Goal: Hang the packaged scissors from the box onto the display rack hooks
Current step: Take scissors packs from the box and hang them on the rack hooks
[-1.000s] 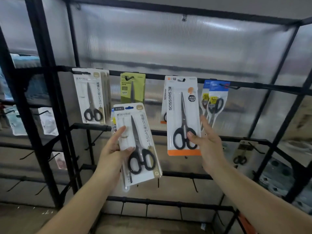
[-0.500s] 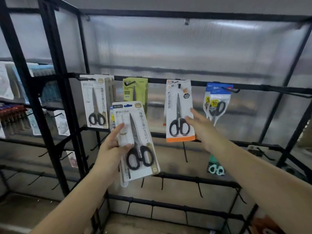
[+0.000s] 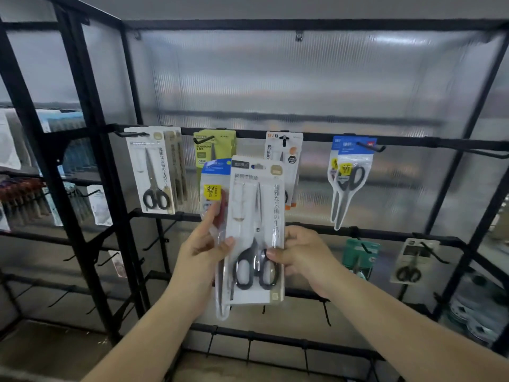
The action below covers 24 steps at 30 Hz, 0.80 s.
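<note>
I've got both hands on the packs in front of the rack [image 3: 303, 137]: left hand [image 3: 201, 252] grips blue-top pack [image 3: 213, 177] w/ white scissors pack [image 3: 254, 216], right hand [image 3: 300, 252] pinches the white pack's right edge, none on hooks yet

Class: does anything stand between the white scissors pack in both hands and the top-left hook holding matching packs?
Nothing visible does. The white scissors pack is held in front of the rack, and the hook tip juts out bare before its matching packs.
</note>
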Each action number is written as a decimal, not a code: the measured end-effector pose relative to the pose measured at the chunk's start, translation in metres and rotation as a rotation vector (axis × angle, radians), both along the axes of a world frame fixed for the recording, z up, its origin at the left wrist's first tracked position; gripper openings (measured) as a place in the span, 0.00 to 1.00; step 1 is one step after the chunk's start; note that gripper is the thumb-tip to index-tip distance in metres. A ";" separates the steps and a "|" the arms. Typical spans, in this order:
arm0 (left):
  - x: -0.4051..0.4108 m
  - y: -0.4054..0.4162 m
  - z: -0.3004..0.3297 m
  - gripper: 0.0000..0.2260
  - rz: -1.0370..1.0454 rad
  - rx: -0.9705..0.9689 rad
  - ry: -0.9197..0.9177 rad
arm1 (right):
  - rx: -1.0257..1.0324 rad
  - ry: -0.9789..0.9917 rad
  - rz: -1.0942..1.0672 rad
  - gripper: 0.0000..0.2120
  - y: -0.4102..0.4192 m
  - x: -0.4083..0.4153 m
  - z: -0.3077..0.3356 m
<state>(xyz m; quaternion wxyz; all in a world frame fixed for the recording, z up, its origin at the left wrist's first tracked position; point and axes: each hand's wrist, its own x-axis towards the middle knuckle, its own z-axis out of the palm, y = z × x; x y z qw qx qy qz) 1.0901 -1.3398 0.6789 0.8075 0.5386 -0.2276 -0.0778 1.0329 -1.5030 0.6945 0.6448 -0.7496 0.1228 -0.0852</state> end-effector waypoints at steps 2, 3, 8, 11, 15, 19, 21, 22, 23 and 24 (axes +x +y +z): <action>0.003 0.002 0.000 0.30 0.016 -0.010 0.037 | -0.002 0.003 -0.051 0.11 -0.007 -0.002 -0.001; 0.005 0.003 -0.001 0.31 0.028 -0.006 0.049 | -0.003 0.005 -0.071 0.11 -0.010 -0.004 -0.002; 0.010 0.016 0.001 0.33 0.087 -0.014 0.085 | -0.018 -0.033 -0.135 0.15 -0.025 -0.010 -0.004; 0.013 0.028 0.002 0.34 0.123 -0.022 0.051 | -0.013 -0.044 -0.168 0.16 -0.028 -0.005 -0.007; 0.015 0.051 0.003 0.34 0.191 -0.039 0.044 | -0.028 -0.067 -0.107 0.17 -0.011 0.013 -0.009; 0.020 0.083 0.001 0.35 0.278 -0.009 0.007 | -0.081 -0.093 -0.007 0.15 0.032 0.043 -0.009; 0.024 0.100 0.004 0.35 0.330 0.004 0.009 | -0.123 -0.112 0.041 0.14 0.059 0.058 -0.003; 0.026 0.110 0.006 0.36 0.353 0.012 0.009 | -0.150 -0.127 0.064 0.14 0.072 0.065 0.002; 0.029 0.119 0.008 0.36 0.375 0.019 0.005 | -0.180 -0.144 0.083 0.15 0.085 0.073 0.007; 0.033 0.127 0.010 0.36 0.391 0.029 -0.002 | -0.216 -0.161 0.098 0.15 0.097 0.081 0.013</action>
